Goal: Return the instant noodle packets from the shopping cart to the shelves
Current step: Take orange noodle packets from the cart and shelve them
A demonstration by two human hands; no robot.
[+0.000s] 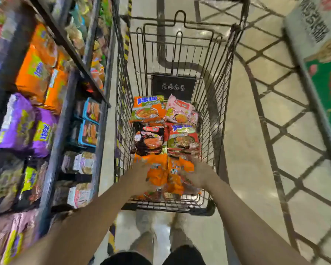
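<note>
down at the near end of the shopping cart, our left hand and right hand sit on either side of the orange noodle packets. blur hides the fingers, so we cannot tell whether either grip has closed on the packets or only touches them. we judge these multipacks light, soft and crinkly, with slick film that may slide, so taking them by the two side edges seems best, without squeezing the brittle noodles inside. further up the cart floor lie a black packet, a red packet, another orange packet and a pink packet. just beside the cart on our left stand the shelves, stocked with orange and purple noodle packs. underneath runs pale floor with dark lattice lines.
</note>
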